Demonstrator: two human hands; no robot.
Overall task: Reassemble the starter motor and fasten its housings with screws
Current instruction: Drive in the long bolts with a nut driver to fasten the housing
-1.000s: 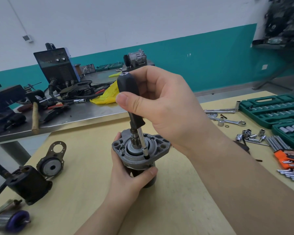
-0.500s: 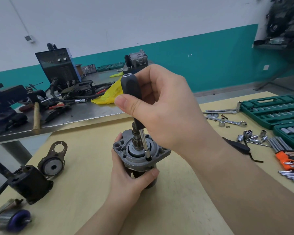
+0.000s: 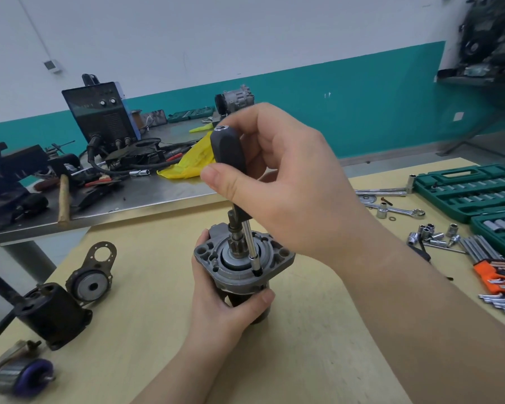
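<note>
The starter motor (image 3: 242, 266) stands upright on the wooden bench (image 3: 146, 243), its grey flanged housing facing up with the pinion shaft rising from the middle. The left hand (image 3: 225, 301) grips the motor's body from below the flange: its fingers wrap round the far left side, and the thumb (image 3: 260, 297) presses across the near side just under the housing rim. The right hand (image 3: 283, 182) holds the screwdriver (image 3: 231, 158) from above, fingers curled round the black handle and the thumb laid flat across its front. Below those fingers the chrome shaft slants down and slightly toward the person, and its tip sits at a hole on the near edge of the housing flange, just above the left thumb.

Left of the left fingers, well apart, lie a black motor casing (image 3: 53, 313), an end plate with a bearing (image 3: 92, 275) just beside it, and an armature with a purple end (image 3: 24, 377) near the bench corner. Right of the right forearm lie loose sockets (image 3: 433, 233), a combination wrench (image 3: 400, 211), a hex key set in an orange holder (image 3: 496, 269) and green socket cases (image 3: 473, 191).
</note>
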